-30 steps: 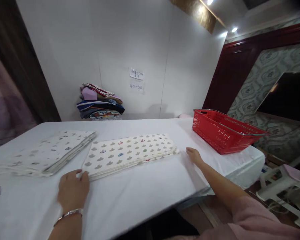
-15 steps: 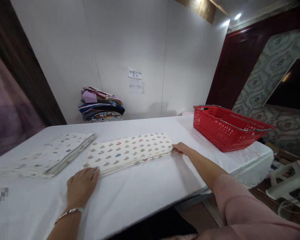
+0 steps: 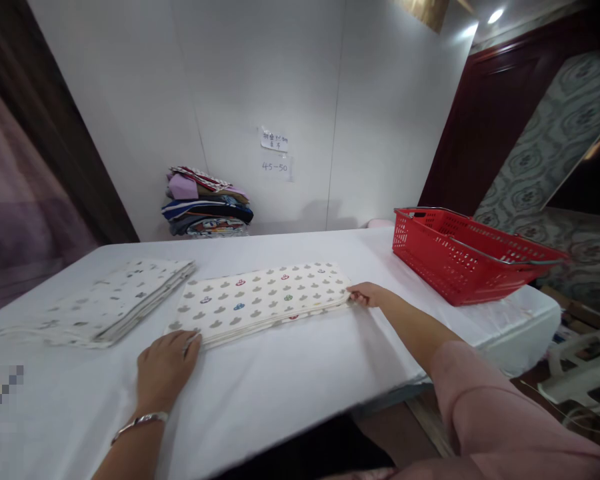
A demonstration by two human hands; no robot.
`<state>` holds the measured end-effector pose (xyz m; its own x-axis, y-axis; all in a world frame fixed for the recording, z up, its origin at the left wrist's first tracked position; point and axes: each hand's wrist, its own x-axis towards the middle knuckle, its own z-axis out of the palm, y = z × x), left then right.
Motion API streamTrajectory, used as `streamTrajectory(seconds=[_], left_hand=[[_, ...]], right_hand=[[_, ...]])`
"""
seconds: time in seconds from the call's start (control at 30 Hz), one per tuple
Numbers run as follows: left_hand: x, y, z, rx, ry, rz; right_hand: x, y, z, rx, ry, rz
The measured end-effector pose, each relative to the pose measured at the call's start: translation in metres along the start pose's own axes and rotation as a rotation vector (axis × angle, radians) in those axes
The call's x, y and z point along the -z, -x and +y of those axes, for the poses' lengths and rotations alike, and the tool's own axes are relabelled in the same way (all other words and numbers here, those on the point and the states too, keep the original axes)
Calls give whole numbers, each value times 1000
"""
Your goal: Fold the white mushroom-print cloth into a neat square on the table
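A long folded white cloth (image 3: 265, 300) with grey, red, blue and green printed motifs lies flat on the white-covered table (image 3: 280, 387). At its near left corner is my left hand (image 3: 167, 363), fingers curled onto the corner, with a silver bangle on the wrist. My right hand (image 3: 365, 294) pinches the near right corner between thumb and fingers. Left of this cloth rests another folded white cloth (image 3: 115, 300) with small scattered prints, which neither hand touches.
A red plastic basket (image 3: 460, 260) with metal handles stands on the table's right side. Against the wall at the back is a pile of folded clothes (image 3: 207, 207). Two paper notes (image 3: 276, 167) hang on the wall. White stools (image 3: 580, 373) stand beyond the right edge.
The camera view has shifted slightly. Both hands stay at the same corners of the printed cloth, and the cloth looks almost unchanged.
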<state>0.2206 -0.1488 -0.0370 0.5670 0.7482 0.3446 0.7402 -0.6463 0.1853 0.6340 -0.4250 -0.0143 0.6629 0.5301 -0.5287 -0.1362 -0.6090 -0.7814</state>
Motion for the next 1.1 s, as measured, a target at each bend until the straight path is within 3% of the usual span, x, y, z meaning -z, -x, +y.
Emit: streamTrajectory(seconds=[0.37,0.83,0.93,1.0,1.1], left_hand=[[5,2,5,15,13,-1],[2,5,4,-32,14,66],[0,5,1,-55,13,135],[-3,5,0,-93,12,200],[-6,7,10,-225,40,225]], right_hand=[[-11,-3,6,-33,134,263],[-14,7,9,90,414,353],[-17,18,11,247,515,478],[-24,25,14,470,608,575],[-44,33,16,833,647,496]])
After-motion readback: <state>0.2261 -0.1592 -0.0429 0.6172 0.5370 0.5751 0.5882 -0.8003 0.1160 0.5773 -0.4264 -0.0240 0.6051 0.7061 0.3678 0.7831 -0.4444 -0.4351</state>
